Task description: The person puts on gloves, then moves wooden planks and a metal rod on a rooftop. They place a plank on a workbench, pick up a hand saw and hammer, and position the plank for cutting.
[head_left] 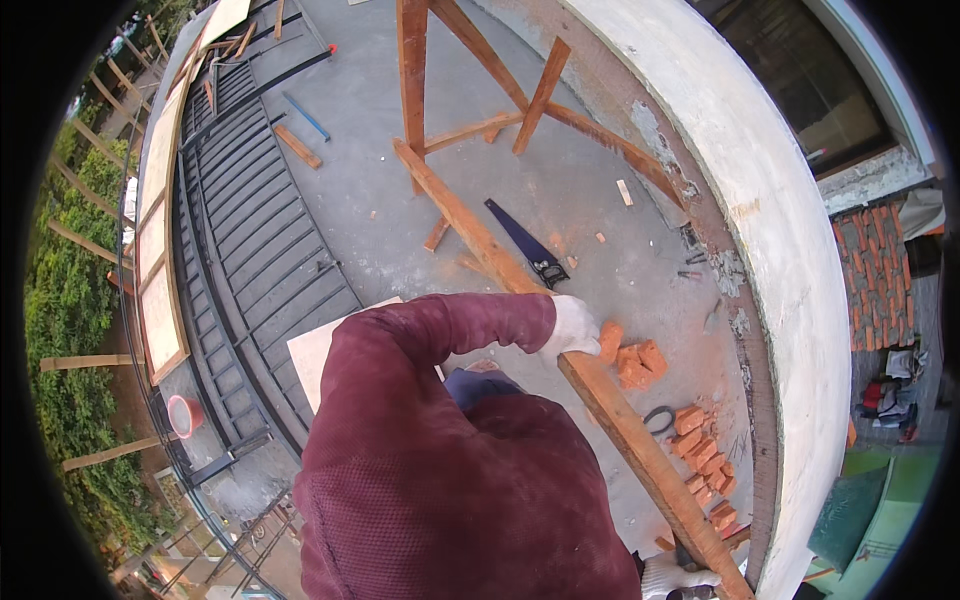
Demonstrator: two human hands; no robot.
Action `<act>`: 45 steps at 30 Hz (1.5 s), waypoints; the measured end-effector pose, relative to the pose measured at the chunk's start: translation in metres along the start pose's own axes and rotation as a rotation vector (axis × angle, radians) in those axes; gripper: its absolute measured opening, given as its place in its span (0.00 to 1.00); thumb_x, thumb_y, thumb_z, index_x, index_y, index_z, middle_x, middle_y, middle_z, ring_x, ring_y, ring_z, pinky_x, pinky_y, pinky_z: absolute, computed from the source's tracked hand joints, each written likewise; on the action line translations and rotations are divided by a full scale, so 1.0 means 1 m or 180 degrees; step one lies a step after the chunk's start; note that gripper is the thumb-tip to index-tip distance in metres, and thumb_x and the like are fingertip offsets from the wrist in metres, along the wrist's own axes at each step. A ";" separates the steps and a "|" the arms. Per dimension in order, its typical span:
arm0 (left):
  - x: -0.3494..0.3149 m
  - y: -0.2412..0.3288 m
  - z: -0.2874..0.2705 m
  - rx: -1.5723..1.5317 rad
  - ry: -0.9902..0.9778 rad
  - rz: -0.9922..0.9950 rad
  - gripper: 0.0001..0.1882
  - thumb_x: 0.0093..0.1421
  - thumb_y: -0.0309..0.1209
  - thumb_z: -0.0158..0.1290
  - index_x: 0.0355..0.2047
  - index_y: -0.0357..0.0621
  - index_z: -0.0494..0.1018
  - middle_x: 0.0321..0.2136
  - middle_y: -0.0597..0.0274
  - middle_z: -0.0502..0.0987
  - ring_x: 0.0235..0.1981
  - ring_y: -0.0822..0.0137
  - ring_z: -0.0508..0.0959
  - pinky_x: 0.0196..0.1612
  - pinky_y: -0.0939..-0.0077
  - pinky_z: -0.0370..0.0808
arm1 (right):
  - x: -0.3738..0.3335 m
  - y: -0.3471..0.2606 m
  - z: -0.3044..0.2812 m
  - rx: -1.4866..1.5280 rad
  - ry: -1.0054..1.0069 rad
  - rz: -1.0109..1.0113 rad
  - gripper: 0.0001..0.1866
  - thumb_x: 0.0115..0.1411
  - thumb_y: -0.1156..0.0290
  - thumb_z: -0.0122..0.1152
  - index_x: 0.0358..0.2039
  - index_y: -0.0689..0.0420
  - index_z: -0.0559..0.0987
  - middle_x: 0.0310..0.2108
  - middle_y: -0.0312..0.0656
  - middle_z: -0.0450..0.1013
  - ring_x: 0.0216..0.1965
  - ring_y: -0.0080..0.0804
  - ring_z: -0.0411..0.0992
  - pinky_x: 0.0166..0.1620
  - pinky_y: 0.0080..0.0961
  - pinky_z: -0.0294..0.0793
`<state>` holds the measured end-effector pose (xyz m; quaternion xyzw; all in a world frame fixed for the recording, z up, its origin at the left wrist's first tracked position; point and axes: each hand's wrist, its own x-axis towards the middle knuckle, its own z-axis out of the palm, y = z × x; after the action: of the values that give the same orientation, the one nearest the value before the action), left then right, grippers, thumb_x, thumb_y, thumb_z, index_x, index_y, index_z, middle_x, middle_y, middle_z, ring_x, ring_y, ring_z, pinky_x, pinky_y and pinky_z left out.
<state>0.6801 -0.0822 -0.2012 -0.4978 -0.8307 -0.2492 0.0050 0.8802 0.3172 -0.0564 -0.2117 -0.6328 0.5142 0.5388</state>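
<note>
A long wooden beam (640, 440) runs slantwise from the upper middle to the lower right. My left hand (575, 327), in a white glove, is closed round it about midway, the maroon sleeve reaching across in front of me. Close to the beam's near end is my gloved right hand (678, 577), at the lower edge. Its fingers are bent around something dark, mostly cut off by the frame, whose kind I cannot make out. A handsaw (525, 240) with a dark blue blade lies on the concrete just beyond the beam.
Broken bricks (640, 365) and a brick pile (705, 455) lie right of the beam, beside a dark ring (659, 419). A curved white wall (790, 270) bounds the right. Black metal grilles (250, 220) lie left, near a pink bucket (184, 415). A timber frame (412, 80) stands ahead.
</note>
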 end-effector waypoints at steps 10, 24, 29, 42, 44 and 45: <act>0.017 0.022 -0.011 -0.0066 -0.0147 -0.0105 0.28 0.35 0.39 0.68 0.40 0.51 0.74 0.38 0.59 0.78 0.44 0.50 0.80 0.43 0.52 0.78 | -0.016 -0.001 0.035 0.0393 -0.0102 -0.0049 0.31 0.72 0.49 0.55 0.48 0.73 0.71 0.43 0.59 0.77 0.39 0.46 0.79 0.47 0.45 0.84; 0.026 0.028 -0.001 0.0072 0.0129 0.0235 0.29 0.36 0.44 0.70 0.40 0.52 0.75 0.39 0.61 0.78 0.46 0.52 0.79 0.48 0.54 0.74 | 0.006 -0.030 -0.007 0.0295 0.0222 -0.0153 0.29 0.70 0.48 0.58 0.50 0.66 0.71 0.44 0.52 0.77 0.40 0.41 0.78 0.46 0.43 0.83; 0.020 0.023 -0.024 0.0662 -0.0175 -0.0095 0.28 0.38 0.50 0.71 0.38 0.52 0.79 0.36 0.58 0.81 0.42 0.54 0.81 0.48 0.54 0.74 | 0.022 -0.004 0.007 0.0213 0.0392 -0.0315 0.20 0.72 0.53 0.57 0.53 0.55 0.68 0.45 0.36 0.70 0.42 0.26 0.69 0.46 0.30 0.72; 0.026 -0.001 -0.005 0.0497 -0.0414 0.0586 0.24 0.44 0.42 0.67 0.40 0.50 0.76 0.32 0.57 0.78 0.39 0.50 0.79 0.45 0.53 0.71 | 0.019 -0.024 -0.016 0.0689 0.0439 0.0087 0.22 0.71 0.60 0.58 0.56 0.62 0.69 0.45 0.48 0.78 0.44 0.37 0.81 0.47 0.36 0.84; 0.027 0.007 -0.008 0.0409 -0.0132 0.0667 0.21 0.47 0.38 0.65 0.42 0.52 0.76 0.33 0.57 0.78 0.40 0.50 0.79 0.46 0.53 0.71 | 0.021 -0.035 -0.003 0.1068 0.0304 0.0098 0.22 0.71 0.59 0.58 0.57 0.61 0.69 0.46 0.49 0.78 0.46 0.40 0.80 0.48 0.39 0.84; 0.032 0.013 -0.014 0.0359 -0.0384 0.0518 0.19 0.49 0.36 0.64 0.42 0.52 0.77 0.33 0.57 0.79 0.39 0.49 0.80 0.44 0.54 0.74 | 0.015 -0.017 -0.010 0.1149 0.0548 0.0185 0.23 0.71 0.57 0.59 0.57 0.60 0.69 0.47 0.48 0.77 0.46 0.40 0.79 0.49 0.39 0.83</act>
<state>0.6711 -0.0570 -0.1754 -0.5766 -0.7991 -0.1705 0.0032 0.8893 0.3278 -0.0354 -0.1731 -0.4755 0.6146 0.6051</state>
